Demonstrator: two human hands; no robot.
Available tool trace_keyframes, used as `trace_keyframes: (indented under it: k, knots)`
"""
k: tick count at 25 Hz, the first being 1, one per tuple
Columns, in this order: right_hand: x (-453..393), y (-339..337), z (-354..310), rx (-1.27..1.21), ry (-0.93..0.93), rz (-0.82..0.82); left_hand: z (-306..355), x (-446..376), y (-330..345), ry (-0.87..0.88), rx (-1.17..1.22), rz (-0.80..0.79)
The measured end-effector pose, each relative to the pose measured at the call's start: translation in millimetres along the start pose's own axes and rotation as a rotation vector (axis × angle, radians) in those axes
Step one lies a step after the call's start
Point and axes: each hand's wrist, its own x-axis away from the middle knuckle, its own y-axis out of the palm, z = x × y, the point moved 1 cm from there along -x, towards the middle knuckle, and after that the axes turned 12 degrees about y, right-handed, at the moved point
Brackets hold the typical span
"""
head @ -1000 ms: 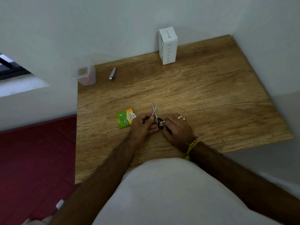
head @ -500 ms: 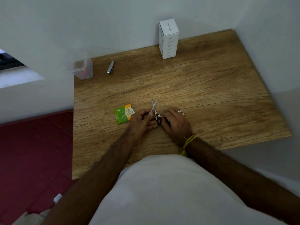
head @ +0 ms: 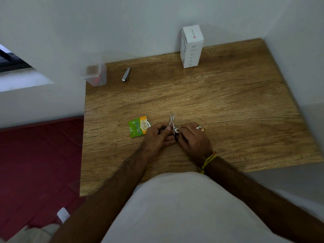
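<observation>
A small pair of scissors (head: 172,119) lies at the middle of the wooden table (head: 219,106), blades slightly apart and pointing away from me. My left hand (head: 157,135) grips the left black handle, fingers curled round it. My right hand (head: 192,137), wearing a ring, holds the right handle; a small white piece (head: 175,131) shows between its fingertips and the scissors. The handles are mostly hidden by both hands. A green and orange sachet (head: 138,126) lies flat just left of my left hand.
A white carton (head: 192,46) stands upright at the back wall. A metal nail clipper (head: 126,74) and a clear plastic container (head: 94,74) sit at the back left corner. Walls close the back and right sides; a red floor (head: 38,155) lies left of the table edge.
Both hands stay on the scissors at the same spot on the table. Only the camera view has shifted slightly.
</observation>
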Motion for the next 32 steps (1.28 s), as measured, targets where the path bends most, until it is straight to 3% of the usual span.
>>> trace_keyframes:
  k: [32]
  knots:
    - [4.6, -9.5, -5.2, -0.05, 0.065, -0.011, -1.2, 1.2, 0.8, 0.008, 0.027, 0.006]
